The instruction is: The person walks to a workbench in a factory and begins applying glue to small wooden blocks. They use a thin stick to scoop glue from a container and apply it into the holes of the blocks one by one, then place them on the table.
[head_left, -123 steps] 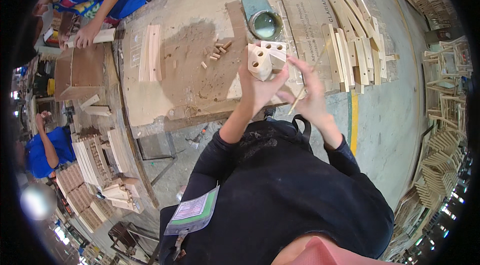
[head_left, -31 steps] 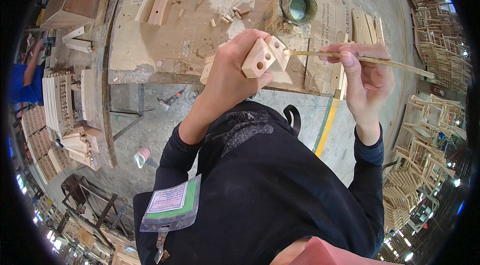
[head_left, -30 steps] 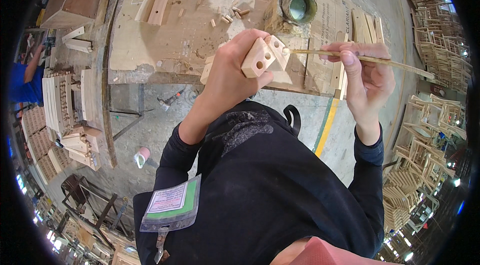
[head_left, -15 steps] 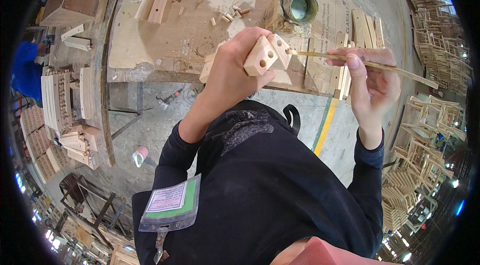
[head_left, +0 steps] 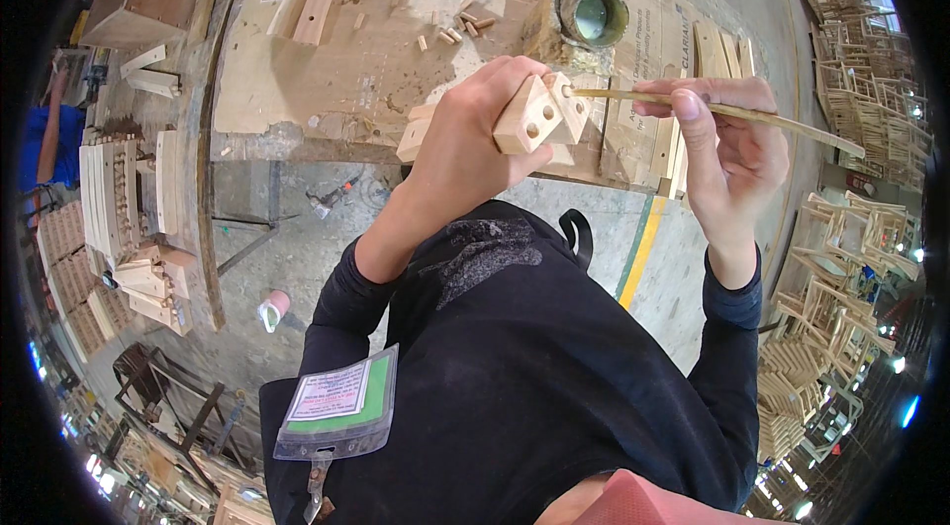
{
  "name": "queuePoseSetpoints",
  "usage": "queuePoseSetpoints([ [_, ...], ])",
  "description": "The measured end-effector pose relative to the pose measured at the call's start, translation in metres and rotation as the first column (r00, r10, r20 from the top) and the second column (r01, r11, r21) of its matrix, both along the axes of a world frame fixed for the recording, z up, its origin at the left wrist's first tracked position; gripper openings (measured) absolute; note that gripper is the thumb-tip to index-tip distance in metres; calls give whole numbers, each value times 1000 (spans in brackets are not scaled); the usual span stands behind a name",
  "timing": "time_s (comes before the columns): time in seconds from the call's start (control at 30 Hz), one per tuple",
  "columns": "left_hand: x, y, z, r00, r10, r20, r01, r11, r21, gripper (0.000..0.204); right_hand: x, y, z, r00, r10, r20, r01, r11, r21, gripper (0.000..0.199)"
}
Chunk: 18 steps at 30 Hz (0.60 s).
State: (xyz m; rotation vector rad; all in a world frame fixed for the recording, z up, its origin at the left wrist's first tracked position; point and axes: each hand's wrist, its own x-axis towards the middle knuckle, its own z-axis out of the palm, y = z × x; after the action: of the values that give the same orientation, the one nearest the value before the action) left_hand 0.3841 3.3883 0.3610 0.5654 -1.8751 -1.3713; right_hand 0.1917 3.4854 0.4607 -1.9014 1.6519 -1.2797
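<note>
Head view showed the left hand (head_left: 465, 144) gripping drilled wooden blocks (head_left: 539, 112) above the surface (head_left: 386, 40), while the right hand (head_left: 722, 149) pinched a thin wooden stick (head_left: 712, 110), its tip touching a hole in one block, near the green can (head_left: 592, 15).

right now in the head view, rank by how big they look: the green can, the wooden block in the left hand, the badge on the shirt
1. badge
2. wooden block, though being held up near the camera enlarges it
3. green can, which looks close to the block in size, so that order is unsure
</note>
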Motion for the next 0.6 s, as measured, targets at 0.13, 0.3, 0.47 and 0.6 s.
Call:
queuePoseSetpoints([
  [0.13, 2, 1, 4, 1000, -3, 15, 3, 1000, 2, 50, 4, 1, 3, 999, -3, 55, 3, 1000, 9, 11],
  [0.3, 3, 2, 2, 1000, 0, -17, 0, 999, 34, 49, 7, -1, 6, 997, 6, 78, -2, 999, -45, 13],
  [0.47, 5, 0, 2, 1000, 0, 18, 0, 1000, -16, 49, 10, 4, 7, 991, -21, 132, 26, 999, -35, 11],
  [0.6, 5, 2, 4, 1000, -8, -10, 9, 999, 34, 49, 9, 2, 9, 995, -32, 93, 35, 999, -35, 13],
])
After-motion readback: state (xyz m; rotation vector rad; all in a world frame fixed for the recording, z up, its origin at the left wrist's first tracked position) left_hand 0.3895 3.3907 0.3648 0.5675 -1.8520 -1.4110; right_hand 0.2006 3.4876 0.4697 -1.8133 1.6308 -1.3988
